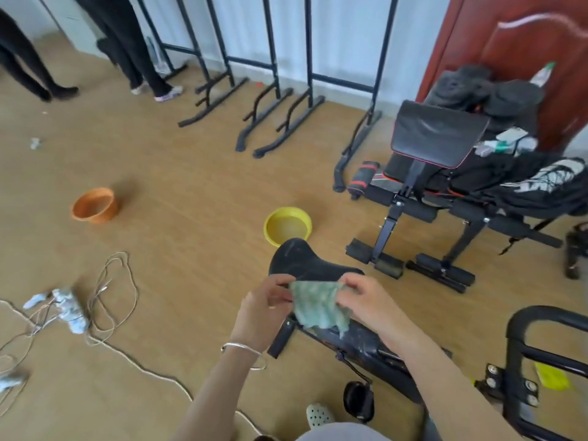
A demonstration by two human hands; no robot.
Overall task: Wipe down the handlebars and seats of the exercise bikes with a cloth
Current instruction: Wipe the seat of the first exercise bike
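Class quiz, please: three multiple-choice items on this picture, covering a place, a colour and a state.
1. Where is the yellow basin? A on the floor beyond the bike seat; B on the bench; C in a hand.
2. What colour is the cloth? A red; B green; C black.
3. The cloth is: A pinched by left hand and right hand; B draped on the seat; C in the basin.
Answers: 1A, it stands past the seat's tip; 2B, pale green; 3A, each hand pinches an upper corner.
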